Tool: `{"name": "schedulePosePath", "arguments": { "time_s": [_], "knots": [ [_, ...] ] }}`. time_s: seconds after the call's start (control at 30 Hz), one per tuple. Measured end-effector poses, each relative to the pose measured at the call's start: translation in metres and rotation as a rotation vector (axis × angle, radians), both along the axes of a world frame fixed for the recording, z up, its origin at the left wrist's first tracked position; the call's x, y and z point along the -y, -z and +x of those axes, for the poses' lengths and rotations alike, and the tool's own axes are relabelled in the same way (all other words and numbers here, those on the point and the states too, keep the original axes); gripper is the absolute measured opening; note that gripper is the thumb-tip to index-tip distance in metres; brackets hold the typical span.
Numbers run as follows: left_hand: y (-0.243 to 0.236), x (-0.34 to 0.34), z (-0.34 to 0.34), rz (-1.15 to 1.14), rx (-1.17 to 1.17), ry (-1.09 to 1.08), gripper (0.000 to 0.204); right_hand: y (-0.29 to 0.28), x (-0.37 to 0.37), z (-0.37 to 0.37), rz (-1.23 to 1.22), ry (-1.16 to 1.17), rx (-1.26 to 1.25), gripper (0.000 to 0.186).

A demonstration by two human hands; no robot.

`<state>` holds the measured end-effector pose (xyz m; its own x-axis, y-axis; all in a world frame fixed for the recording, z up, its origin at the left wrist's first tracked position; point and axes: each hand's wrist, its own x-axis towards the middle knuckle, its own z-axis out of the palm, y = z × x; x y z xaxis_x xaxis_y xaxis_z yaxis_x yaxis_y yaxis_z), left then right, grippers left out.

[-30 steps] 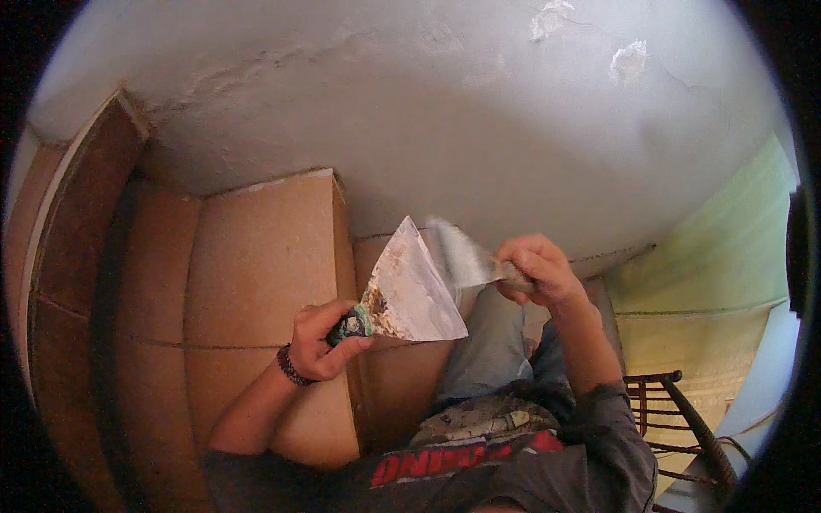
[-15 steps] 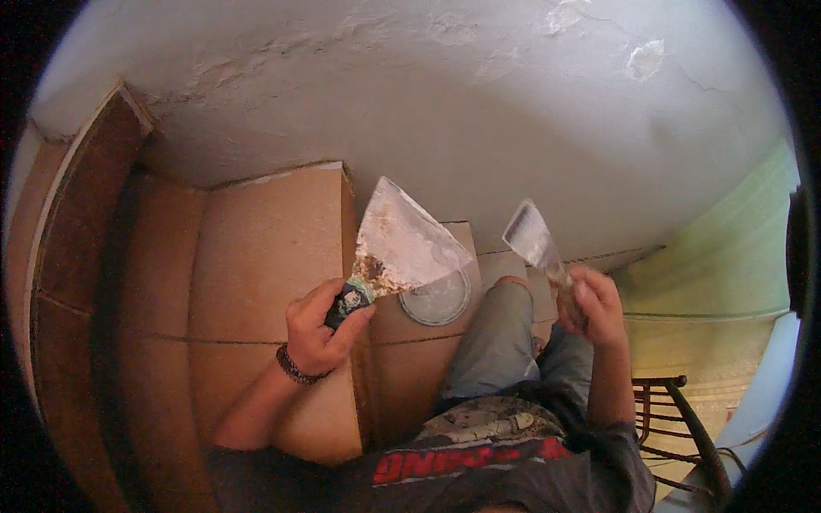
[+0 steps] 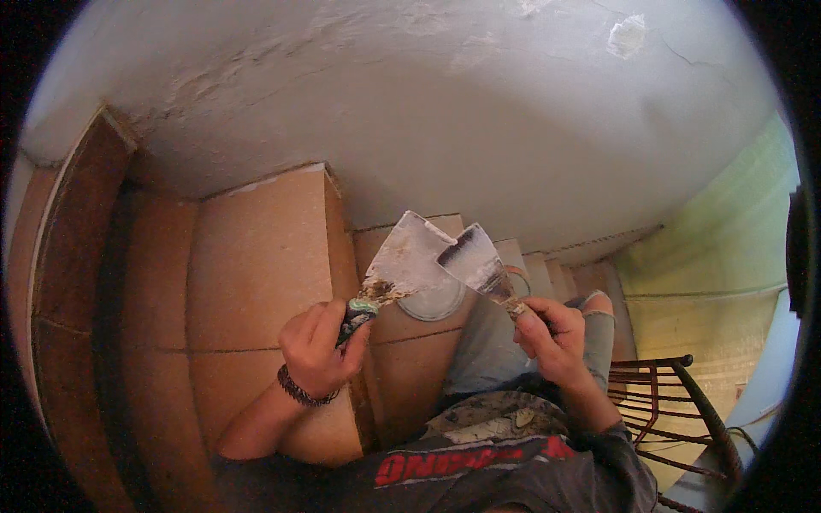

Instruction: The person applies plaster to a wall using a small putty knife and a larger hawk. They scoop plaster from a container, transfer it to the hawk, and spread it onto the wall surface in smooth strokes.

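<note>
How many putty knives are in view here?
2. The wider putty knife is in the left hand; the narrower putty knife is in the right hand, its blade overlapping the other's in this view. Any others hidden behind the body can't be ruled out.

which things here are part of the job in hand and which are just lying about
In the job:
wide scraper, in the left hand
smaller scraper, in the right hand
round pale container, probably; untouched

Apparently just about:
dark railing
yellow-green sheet
</note>
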<state>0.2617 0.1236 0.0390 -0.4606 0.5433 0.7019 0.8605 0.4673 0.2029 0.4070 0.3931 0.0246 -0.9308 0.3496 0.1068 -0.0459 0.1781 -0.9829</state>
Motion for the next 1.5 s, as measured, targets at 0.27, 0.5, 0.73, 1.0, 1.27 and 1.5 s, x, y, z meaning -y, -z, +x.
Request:
{"name": "schedulePosePath", "arguments": {
  "time_s": [0.27, 0.5, 0.73, 1.0, 1.27, 1.5],
  "knots": [
    [0.005, 0.004, 0.005, -0.085, -0.131, -0.123, 0.024, -0.014, 0.023, 0.007, -0.294, -0.009, 0.174, 0.024],
    [0.005, 0.014, 0.000, -0.158, -0.311, -0.133, 0.026, -0.059, 0.026, 0.016, -0.425, -0.087, 0.260, 0.027],
    [-0.002, 0.021, -0.012, -0.219, -0.403, -0.100, 0.028, -0.071, 0.010, 0.018, -0.498, -0.089, 0.381, 0.032],
    [0.001, 0.023, -0.026, -0.165, -0.429, -0.101, 0.026, -0.042, -0.018, 0.028, -0.698, -0.258, 0.165, 0.027],
    [0.004, 0.004, -0.003, 0.104, 0.208, -0.105, 0.031, -0.006, 0.008, 0.010, -0.359, -0.043, 0.019, 0.023],
    [-0.001, -0.004, 0.009, 0.157, 0.386, -0.019, 0.033, 0.004, 0.016, -0.012, -0.238, -0.027, -0.012, 0.023]
  ]
}}
